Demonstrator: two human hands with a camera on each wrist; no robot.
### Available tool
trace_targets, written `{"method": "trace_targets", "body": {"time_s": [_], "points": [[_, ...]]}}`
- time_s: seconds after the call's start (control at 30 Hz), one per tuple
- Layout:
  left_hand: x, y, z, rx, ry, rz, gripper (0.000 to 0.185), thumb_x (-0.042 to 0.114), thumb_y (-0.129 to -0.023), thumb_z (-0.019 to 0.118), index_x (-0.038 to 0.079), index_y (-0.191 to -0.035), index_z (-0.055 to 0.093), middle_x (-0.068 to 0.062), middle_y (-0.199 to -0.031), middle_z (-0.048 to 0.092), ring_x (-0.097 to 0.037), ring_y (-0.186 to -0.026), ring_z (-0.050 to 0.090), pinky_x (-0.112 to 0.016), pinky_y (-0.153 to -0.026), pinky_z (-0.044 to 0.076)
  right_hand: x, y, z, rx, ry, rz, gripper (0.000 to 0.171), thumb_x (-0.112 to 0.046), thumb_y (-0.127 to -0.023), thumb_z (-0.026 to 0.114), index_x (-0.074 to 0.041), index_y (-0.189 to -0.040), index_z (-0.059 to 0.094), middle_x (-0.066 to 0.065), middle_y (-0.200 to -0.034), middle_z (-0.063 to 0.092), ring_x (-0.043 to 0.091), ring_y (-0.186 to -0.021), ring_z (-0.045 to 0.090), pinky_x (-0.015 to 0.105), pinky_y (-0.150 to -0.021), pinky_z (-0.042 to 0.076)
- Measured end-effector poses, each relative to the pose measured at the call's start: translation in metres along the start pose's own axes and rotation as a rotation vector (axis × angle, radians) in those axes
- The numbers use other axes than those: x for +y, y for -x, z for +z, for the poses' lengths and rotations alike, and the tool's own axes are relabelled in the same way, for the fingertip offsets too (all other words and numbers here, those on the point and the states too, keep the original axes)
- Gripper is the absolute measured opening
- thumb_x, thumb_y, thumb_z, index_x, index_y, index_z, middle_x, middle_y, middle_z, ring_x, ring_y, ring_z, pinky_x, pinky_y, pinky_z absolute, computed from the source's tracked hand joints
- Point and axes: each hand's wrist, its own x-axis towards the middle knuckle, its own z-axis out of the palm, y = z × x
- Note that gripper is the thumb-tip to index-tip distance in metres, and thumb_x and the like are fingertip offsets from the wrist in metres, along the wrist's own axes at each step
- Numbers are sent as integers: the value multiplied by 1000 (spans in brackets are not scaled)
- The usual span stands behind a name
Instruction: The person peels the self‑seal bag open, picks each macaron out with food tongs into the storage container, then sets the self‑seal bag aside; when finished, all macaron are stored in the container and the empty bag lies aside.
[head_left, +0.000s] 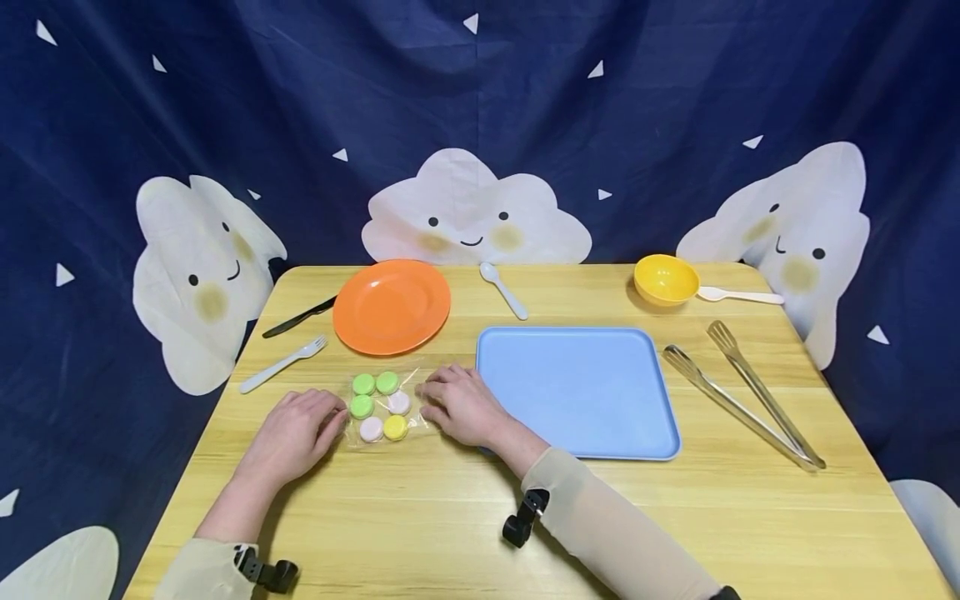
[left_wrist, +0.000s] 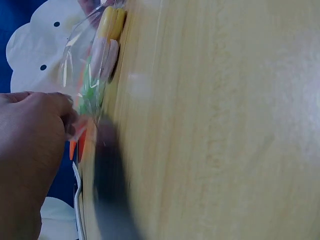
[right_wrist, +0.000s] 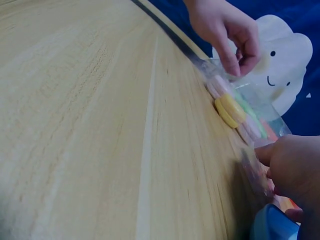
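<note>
A clear plastic bag [head_left: 381,408] holds several macarons, with green ones [head_left: 362,407] on the left, pale pink ones [head_left: 371,429] and a yellow one [head_left: 395,427]. It lies on the table in front of the orange plate. My left hand [head_left: 296,433] pinches the bag's left end; the left wrist view has the film [left_wrist: 75,70] bunched at the fingertips. From the other side, my right hand [head_left: 465,406] pinches the right end, its wrist above the blue tray's left edge. The macarons stand close to the tabletop in the right wrist view, the yellow macaron [right_wrist: 230,110] nearest.
An orange plate [head_left: 392,307], black knife [head_left: 298,317] and pale fork [head_left: 283,365] lie back left. A blue tray [head_left: 577,392] sits right of centre, with tongs [head_left: 750,396] beyond it. Along the back are a spoon [head_left: 504,292], yellow bowl [head_left: 666,281] and white utensil [head_left: 741,296].
</note>
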Motion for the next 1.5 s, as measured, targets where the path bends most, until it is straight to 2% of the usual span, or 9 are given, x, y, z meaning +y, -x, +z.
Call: {"method": "trace_targets", "body": {"time_s": [0.17, 0.33, 0.53, 0.73, 0.9, 1.1, 1.33, 1.5], "points": [[1, 3, 4, 60, 63, -29, 10, 7, -95, 76, 11, -101, 69, -3, -97, 72, -26, -93, 69, -49, -86, 50, 3, 4, -3, -21, -25, -8, 61, -44, -106, 64, -17, -159, 49, 7, -145, 61, 24, -137, 51, 49, -119, 33], [1, 12, 15, 145, 140, -120, 14, 1, -95, 75, 8, -104, 67, -6, -97, 71, -28, -91, 69, -50, -82, 53, 4, 7, -9, -38, -53, -30, 68, -48, -105, 62, -15, -162, 44, 9, -150, 58, 26, -140, 49, 49, -119, 34], [4, 16, 24, 208, 158, -166, 17, -3, -94, 76, 7, -103, 65, -6, -94, 68, -19, -81, 65, -44, -71, 53, 8, 14, -24, -27, -64, -55, 63, -45, -105, 64, -10, -156, 52, 11, -151, 57, 29, -141, 50, 49, -117, 38], [7, 19, 28, 217, 178, -221, 17, -4, -95, 74, 8, -103, 65, -2, -90, 66, -13, -75, 58, -25, -68, 47, 23, 31, -52, 77, -95, -93, 47, -34, -105, 70, -1, -139, 67, 14, -142, 64, 30, -135, 56, 47, -114, 43], [10, 19, 28, 225, 204, -247, 16, -4, -96, 73, 7, -104, 65, -2, -90, 67, -12, -74, 59, -17, -68, 45, 42, 56, -82, 223, -173, -33, 44, -26, -99, 77, 1, -133, 69, 15, -133, 70, 31, -128, 63, 44, -111, 47], [10, 18, 29, 220, 218, -269, 15, -3, -96, 73, 7, -104, 66, -3, -90, 68, -12, -74, 61, -14, -67, 45, 65, 97, -121, 338, -237, 89, 48, -28, -94, 83, -1, -132, 70, 13, -125, 73, 30, -115, 69, 47, -99, 55], [11, 16, 31, 235, 220, -272, 16, -3, -95, 74, 8, -103, 66, -2, -89, 68, -11, -73, 59, -15, -66, 44, 94, 147, -156, 467, -136, 119, 51, -22, -87, 90, 0, -128, 70, 13, -115, 75, 32, -105, 70, 49, -87, 54], [12, 14, 33, 248, 227, -282, 16, -3, -95, 75, 8, -102, 66, -2, -88, 68, -11, -73, 58, -16, -66, 44, 118, 182, -174, 515, -86, 193, 53, -15, -84, 92, 1, -128, 68, 14, -115, 74, 34, -105, 70, 47, -84, 52]]}}
